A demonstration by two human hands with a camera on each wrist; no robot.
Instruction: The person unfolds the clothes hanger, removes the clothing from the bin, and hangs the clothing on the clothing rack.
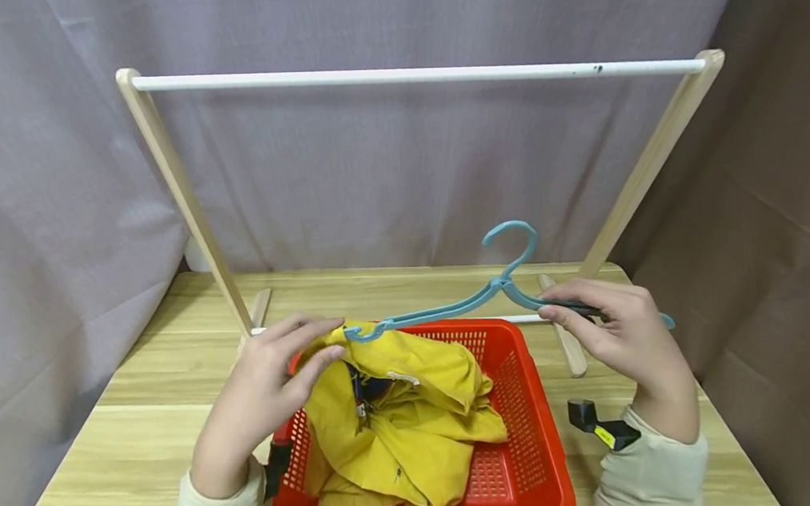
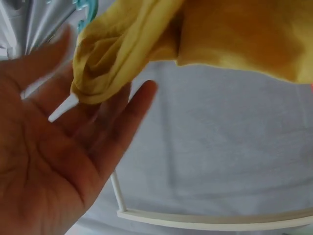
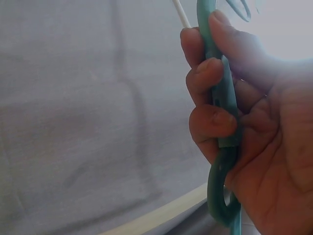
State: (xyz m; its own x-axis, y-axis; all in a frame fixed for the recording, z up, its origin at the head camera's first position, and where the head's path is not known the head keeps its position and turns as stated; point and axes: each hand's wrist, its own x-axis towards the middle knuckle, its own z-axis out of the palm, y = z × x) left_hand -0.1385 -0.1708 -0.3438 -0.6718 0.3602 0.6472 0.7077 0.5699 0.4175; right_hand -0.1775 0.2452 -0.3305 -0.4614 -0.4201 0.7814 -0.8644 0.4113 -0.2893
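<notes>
My right hand (image 1: 621,330) grips one arm of a light blue plastic clothes hanger (image 1: 446,311), its fingers curled round the bar in the right wrist view. The hook points up, and the far tip reaches left to a bunched yellow garment (image 1: 422,444). Beside that tip is my left hand (image 1: 265,394), thumb and fingers spread apart around a raised fold of the cloth. In the left wrist view the yellow cloth (image 2: 122,44) lies against its extended fingers, with the thumb held away. Most of the garment lies crumpled in a red plastic basket (image 1: 547,433).
A rack with wooden side posts (image 1: 182,184) and a white top rail (image 1: 361,76) stands behind the basket on the wood-grain table (image 1: 139,437). Grey curtain (image 1: 383,166) hangs behind it. A black strap with a yellow label (image 1: 605,432) is at the right cuff.
</notes>
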